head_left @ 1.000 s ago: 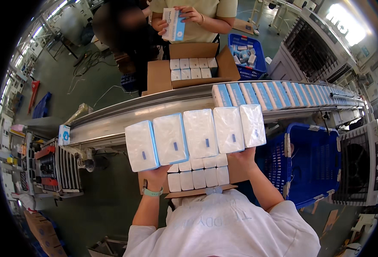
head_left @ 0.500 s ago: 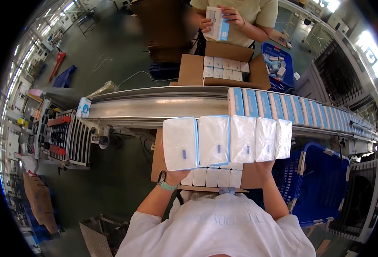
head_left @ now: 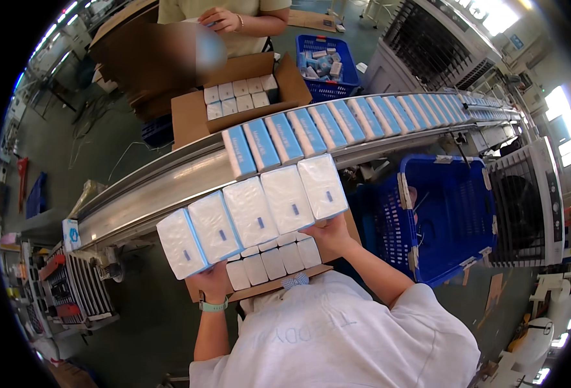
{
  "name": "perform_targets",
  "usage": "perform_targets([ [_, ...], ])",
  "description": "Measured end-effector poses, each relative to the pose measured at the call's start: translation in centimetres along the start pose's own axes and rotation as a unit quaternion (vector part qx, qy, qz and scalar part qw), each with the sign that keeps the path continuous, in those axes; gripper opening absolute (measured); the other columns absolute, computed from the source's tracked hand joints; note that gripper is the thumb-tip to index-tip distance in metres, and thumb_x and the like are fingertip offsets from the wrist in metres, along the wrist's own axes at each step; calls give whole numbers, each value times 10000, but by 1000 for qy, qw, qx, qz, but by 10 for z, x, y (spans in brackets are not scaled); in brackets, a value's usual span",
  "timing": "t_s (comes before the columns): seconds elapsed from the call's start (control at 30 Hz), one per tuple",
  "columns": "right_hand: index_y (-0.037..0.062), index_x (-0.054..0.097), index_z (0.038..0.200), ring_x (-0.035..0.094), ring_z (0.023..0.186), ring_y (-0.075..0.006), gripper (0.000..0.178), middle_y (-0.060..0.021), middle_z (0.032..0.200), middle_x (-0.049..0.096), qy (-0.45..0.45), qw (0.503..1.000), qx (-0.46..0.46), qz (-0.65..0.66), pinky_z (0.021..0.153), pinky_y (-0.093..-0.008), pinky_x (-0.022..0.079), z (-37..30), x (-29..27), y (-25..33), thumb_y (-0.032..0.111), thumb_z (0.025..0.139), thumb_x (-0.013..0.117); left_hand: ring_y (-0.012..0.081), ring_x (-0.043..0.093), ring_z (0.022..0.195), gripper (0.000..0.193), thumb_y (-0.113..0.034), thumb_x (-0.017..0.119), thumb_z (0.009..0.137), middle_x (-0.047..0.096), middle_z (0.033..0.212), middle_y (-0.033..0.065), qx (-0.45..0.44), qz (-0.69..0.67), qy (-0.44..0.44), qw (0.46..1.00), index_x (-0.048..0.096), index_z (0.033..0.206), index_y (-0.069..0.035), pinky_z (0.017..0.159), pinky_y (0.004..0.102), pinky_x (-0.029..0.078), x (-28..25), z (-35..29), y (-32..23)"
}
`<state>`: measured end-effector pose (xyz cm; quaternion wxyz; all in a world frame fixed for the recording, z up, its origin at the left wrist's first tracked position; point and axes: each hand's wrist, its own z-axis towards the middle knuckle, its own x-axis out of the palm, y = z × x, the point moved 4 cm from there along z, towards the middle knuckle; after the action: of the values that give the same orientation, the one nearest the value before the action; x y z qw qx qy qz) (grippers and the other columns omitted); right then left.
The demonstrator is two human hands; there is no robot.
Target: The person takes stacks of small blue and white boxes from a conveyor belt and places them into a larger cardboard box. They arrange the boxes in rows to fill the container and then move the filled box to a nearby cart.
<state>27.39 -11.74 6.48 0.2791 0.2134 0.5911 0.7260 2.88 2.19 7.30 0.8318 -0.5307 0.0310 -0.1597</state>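
Between my two hands is a row of several white plastic-wrapped tissue packs (head_left: 251, 208) with blue edges, held in the air side by side. My left hand (head_left: 211, 279) is closed under the row's left end, with a watch and a pale green band at the wrist. At the other end my right hand (head_left: 332, 234) grips the last packs from below. Both hands' fingers are partly hidden by the packs. Beneath the row stands an open cardboard box (head_left: 284, 282) close to my body, with more white packs (head_left: 274, 264) standing in it.
Past the row runs a metal conveyor (head_left: 146, 207) carrying a line of blue-and-white tissue packs (head_left: 327, 126). A person (head_left: 259, 24) stands across it behind another part-filled box (head_left: 191, 123). Blue baskets stand on the right (head_left: 450, 213) and at the back (head_left: 327, 68).
The view has turned, so the conveyor and the held row now slant up to the right. Both hands still hold the row over the box. The person opposite has lowered a pack.
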Motion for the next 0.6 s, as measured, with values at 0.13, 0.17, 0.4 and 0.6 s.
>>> perform_targets([
  [0.13, 46, 180, 1319, 407, 1128, -231, 958, -120, 1262, 384, 25, 997, 21, -69, 925, -330, 341, -6, -2, -12, 97, 581, 787, 232, 473, 1062, 722, 38, 667, 655, 438, 1185, 173, 18, 64, 15, 998, 259, 1251, 57, 884, 344, 396, -7, -2, 10],
  [0.17, 53, 114, 1357, 390, 1149, -245, 1031, -132, 1294, 355, 26, 995, 23, -90, 933, -335, 335, -7, -2, -11, 113, 581, 789, 249, 473, 1070, 730, -1, 669, 675, 431, 1198, 191, 19, 108, 27, 994, 242, 1265, 58, 887, 347, 393, -12, -1, 15],
  [0.4, 72, 41, 1371, 561, 756, -445, 913, -274, 852, 582, 94, 937, 121, -314, 665, -432, 463, -4, 9, -44, 469, 750, 579, 379, 450, 1091, 649, -332, 510, 834, 405, 1239, 248, -45, 405, 217, 887, 215, 1347, -64, 887, 381, 377, 1, -7, 65],
  [0.6, 67, 343, 1288, 566, 831, -398, 697, -238, 874, 600, 226, 823, 268, -447, 742, -445, 448, 59, 16, -129, 542, 788, 445, 304, 524, 1039, 554, -388, 432, 859, 514, 1163, 201, -288, 363, 457, 759, 340, 1303, -70, 886, 335, 392, 29, 60, 127],
])
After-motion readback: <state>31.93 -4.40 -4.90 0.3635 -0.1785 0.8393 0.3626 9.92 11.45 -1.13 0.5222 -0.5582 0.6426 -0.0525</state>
